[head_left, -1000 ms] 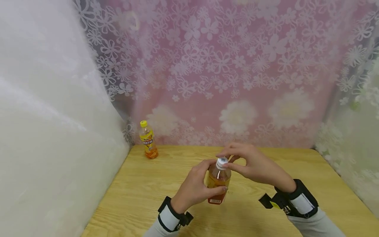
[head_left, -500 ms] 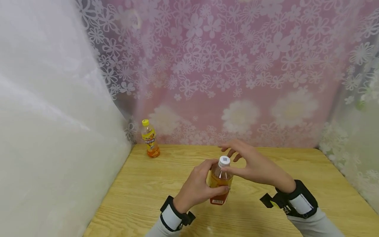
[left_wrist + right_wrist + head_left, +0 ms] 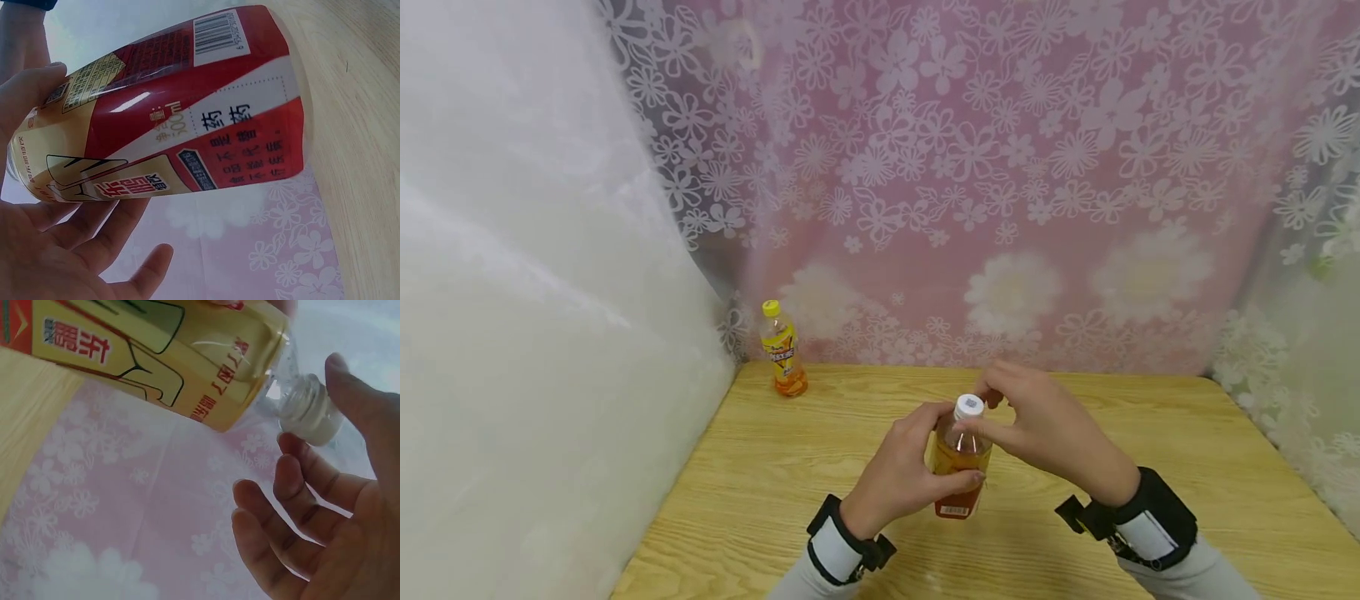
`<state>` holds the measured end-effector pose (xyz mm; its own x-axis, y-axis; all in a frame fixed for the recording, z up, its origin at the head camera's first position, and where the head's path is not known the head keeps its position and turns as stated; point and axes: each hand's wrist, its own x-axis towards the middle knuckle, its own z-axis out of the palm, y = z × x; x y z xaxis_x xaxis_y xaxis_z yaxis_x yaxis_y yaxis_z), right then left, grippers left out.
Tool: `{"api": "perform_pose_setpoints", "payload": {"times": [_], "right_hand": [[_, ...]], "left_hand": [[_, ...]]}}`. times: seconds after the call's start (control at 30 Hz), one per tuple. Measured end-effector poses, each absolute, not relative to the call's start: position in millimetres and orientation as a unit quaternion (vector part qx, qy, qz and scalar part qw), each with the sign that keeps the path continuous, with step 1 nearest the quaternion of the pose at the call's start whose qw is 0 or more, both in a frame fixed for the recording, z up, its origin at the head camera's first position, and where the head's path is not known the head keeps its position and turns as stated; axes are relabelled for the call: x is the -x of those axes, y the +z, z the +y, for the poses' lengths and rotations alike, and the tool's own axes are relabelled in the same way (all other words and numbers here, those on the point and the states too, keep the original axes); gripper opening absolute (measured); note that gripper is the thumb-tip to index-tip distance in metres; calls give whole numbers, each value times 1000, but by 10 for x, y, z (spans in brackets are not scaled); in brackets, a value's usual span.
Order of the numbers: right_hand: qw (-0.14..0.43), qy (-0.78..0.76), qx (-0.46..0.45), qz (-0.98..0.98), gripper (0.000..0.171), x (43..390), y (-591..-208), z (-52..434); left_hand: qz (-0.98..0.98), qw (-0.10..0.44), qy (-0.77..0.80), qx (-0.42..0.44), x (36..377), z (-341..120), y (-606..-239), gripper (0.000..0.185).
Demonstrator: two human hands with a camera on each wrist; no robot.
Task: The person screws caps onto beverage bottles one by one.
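My left hand (image 3: pixel 898 471) grips a drink bottle (image 3: pixel 957 457) of reddish-amber liquid round its body. In the left wrist view, the bottle's red and gold label (image 3: pixel 150 119) with a barcode shows, and the thumb lies across it. A white cap (image 3: pixel 970 406) sits on the bottle's neck. At the cap, my right hand (image 3: pixel 1037 421) has its thumb on the near side and a bent index finger behind. In the right wrist view, the cap (image 3: pixel 319 428) lies between thumb and index finger, the other fingers loosely bent below. How firmly they press is unclear.
A second bottle (image 3: pixel 783 358) with a yellow cap and orange liquid stands at the back left of the wooden table (image 3: pixel 737 500). Behind the table hangs a pink flowered curtain (image 3: pixel 880 167). A white sheet (image 3: pixel 535 292) borders the left side.
My right hand's fingers left the cap and spread, then curled back in beside it. My left hand keeps its grip on the bottle, which has hardly moved.
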<state>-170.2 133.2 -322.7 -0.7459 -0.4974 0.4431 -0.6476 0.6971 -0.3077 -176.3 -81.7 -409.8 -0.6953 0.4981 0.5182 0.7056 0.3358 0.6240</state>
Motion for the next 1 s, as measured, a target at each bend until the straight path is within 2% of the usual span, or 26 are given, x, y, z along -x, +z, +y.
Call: {"api": "perform_pose_setpoints", "payload": {"times": [0.07, 0.23, 0.37, 0.47, 0.57, 0.6, 0.7, 0.77, 0.87, 1.0], "right_hand": [[169, 219, -321, -906, 37, 1688, -3222, 1328], [117, 276, -396, -868, 46, 1683, -3157, 1432], [106, 293, -443, -841, 46, 1688, -3100, 1489], [122, 280, -433, -848, 34, 1690, -3100, 1457], [157, 244, -389, -874, 14, 1684, -3154, 1384], [170, 228, -371, -884, 13, 1677, -3176, 1359], [193, 189, -329, -905, 24, 1658, -3233, 1312], [184, 196, -324, -907, 28, 1647, -3248, 1316], [148, 242, -359, -889, 37, 1635, -3233, 1355], [111, 286, -429, -850, 41, 1624, -3187, 1403]], "left_hand": [[-810, 124, -434, 374, 1762, -814, -4094, 69], [-807, 129, -428, 386, 1754, -813, -4077, 70], [-804, 128, -428, 392, 1748, -829, -4069, 71], [-806, 131, -422, 393, 1744, -841, -4061, 72], [-809, 126, -423, 389, 1741, -841, -4062, 70], [-810, 126, -422, 388, 1739, -840, -4063, 69], [-811, 122, -423, 386, 1733, -834, -4071, 66], [-811, 125, -420, 388, 1731, -831, -4075, 66], [-809, 124, -422, 390, 1733, -830, -4075, 65], [-802, 116, -435, 392, 1743, -840, -4060, 68]]}}
